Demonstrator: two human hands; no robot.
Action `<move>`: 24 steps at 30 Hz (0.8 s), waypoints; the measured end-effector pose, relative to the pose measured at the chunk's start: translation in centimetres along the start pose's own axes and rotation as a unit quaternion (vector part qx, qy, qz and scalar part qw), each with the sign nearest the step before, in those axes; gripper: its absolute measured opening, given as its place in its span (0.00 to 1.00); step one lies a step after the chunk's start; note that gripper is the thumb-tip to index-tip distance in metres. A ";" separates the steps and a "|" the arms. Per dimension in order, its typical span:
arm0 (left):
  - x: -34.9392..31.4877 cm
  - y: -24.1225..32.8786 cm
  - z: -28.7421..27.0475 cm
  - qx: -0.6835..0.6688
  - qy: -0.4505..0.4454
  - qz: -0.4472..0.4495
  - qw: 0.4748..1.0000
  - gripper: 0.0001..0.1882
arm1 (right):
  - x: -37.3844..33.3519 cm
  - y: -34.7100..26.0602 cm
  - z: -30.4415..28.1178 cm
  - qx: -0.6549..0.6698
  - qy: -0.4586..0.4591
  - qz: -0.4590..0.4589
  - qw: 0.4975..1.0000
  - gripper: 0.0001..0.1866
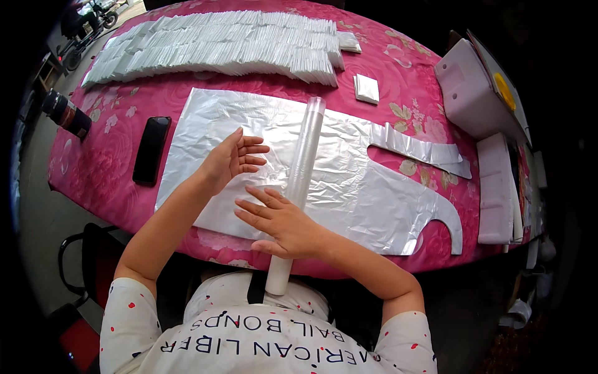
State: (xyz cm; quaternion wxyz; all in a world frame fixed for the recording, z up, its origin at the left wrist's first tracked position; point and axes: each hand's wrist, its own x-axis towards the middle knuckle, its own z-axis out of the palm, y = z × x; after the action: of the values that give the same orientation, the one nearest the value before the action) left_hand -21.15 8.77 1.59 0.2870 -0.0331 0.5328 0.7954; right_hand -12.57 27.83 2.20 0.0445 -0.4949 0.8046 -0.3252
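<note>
A thin white plastic sheet point(336, 181), shaped like a disposable apron with curved cut-outs and straps at its right end, lies spread on the table. Across it runs a long, pale, partly see-through tube point(305, 153), its near end reaching past the table edge to my lap. My left hand point(237, 157) is over the sheet, left of the tube, fingers stretched and nothing in them. My right hand point(280, 225) is over the near part of the tube with fingers spread; whether its palm touches the tube I cannot tell.
Long rows of folded white packets point(218, 43) fill the back of the pink flowered tablecloth point(99, 168). A small packet point(366, 89) lies apart. A black phone point(151, 151) and dark bottle point(66, 113) are at left. White foam boxes point(467, 87) stand at right.
</note>
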 end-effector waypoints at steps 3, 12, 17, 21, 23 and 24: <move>-5.7 0.1 -4.5 0.016 0.064 0.020 0.998 0.30 | 4.0 -3.2 1.4 0.142 0.002 -0.131 0.981 0.28; -19.8 -3.7 -8.9 0.124 0.171 0.032 0.977 0.26 | 7.8 4.8 1.0 -0.122 0.056 0.000 0.991 0.23; -20.8 -4.3 -6.3 0.336 0.206 0.099 0.914 0.20 | 13.8 5.3 4.3 -0.140 0.028 -0.026 0.989 0.25; -20.0 -6.0 -5.2 0.557 0.266 0.116 0.778 0.38 | 19.2 3.6 8.0 -0.148 0.101 0.091 0.980 0.27; -19.3 -6.4 -4.3 0.661 0.318 0.115 0.670 0.44 | 20.4 2.8 9.4 -0.134 0.181 0.168 0.960 0.31; -19.3 -6.7 -4.6 0.644 0.312 0.093 0.692 0.50 | 20.7 2.4 9.9 -0.124 0.228 0.198 0.945 0.32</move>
State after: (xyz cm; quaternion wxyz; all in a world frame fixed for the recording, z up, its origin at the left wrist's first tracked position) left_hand -2.96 -1.58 0.94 -0.0205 -0.0363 0.9738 0.2234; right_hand -20.99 6.72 -1.79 -0.1379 -0.2398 0.9090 -0.3117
